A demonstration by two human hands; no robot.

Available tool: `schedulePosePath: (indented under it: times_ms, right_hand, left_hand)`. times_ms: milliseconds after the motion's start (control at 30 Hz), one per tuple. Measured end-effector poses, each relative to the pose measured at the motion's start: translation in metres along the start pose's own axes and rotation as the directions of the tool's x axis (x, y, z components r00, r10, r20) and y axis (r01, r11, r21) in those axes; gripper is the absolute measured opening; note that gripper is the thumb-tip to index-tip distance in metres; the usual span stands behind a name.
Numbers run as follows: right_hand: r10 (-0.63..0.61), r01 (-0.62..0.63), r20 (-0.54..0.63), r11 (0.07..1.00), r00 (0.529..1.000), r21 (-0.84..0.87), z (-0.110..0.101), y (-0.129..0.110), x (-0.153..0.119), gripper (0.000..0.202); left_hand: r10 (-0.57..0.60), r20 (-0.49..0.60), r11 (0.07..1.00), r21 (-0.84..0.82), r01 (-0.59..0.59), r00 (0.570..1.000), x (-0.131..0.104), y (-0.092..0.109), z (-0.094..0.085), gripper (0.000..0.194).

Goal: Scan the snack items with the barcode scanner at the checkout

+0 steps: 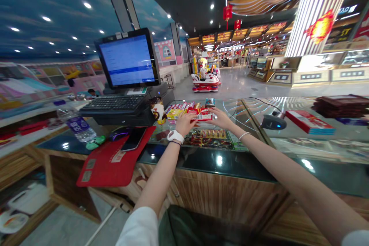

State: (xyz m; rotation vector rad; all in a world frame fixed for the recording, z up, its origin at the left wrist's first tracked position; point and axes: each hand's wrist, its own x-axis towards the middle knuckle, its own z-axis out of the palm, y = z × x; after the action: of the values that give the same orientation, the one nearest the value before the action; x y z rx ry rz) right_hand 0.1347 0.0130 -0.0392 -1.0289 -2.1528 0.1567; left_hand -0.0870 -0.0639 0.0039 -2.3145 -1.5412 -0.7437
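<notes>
Both my hands are at a small red and white packet [204, 117] above the glass counter. My left hand [185, 123], with a white watch on its wrist, has its fingers closed on the packet's left end. On the right end, my right hand [220, 119] grips with thumb and fingers; a thin bracelet circles that wrist. Just behind lie rows of colourful small packets [180, 109], red, yellow and pink. A blue packet [210, 102] sits beyond my right hand. Beneath the glass, more snack packs [211, 134] show. The packet's exact kind is too small to read.
To the left stand a monitor [128, 61], a keyboard [115, 103], a patterned cup [158, 110] and a water bottle [76, 123]. A phone [134, 138] lies on a red mat [109, 165]. At right are a black scanner [273, 122], a red box [309, 121] and stacked brown packs [341, 105].
</notes>
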Motion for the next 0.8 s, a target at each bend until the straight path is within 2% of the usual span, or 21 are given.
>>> schedulePosePath:
  times_ms: [200, 400, 533, 800]
  right_hand:
    - [0.021, -0.019, 0.015, 0.996, 1.0, -0.088, 0.011, 0.0, -0.008, 0.056]
    - [-0.084, 0.059, -0.09, 0.967, 0.992, -0.247, 0.003, -0.031, -0.026, 0.045]
    - [-0.111, 0.087, -0.058, 0.946, 0.992, -0.311, 0.001, -0.048, -0.037, 0.038]
    - [-0.1, 0.08, -0.048, 0.947, 0.994, -0.31, 0.005, -0.05, -0.038, 0.043]
  left_hand:
    - [-0.019, 0.03, 0.996, 0.087, 0.017, 0.999, -0.001, 0.017, 0.004, 0.022]
    - [-0.14, 0.007, 0.958, 0.254, 0.133, 0.99, -0.012, 0.048, 0.005, 0.028]
    - [-0.155, 0.01, 0.949, 0.28, 0.146, 0.988, -0.02, 0.063, 0.009, 0.038]
    - [-0.168, -0.027, 0.962, 0.215, 0.17, 0.985, -0.022, 0.056, 0.021, 0.047]
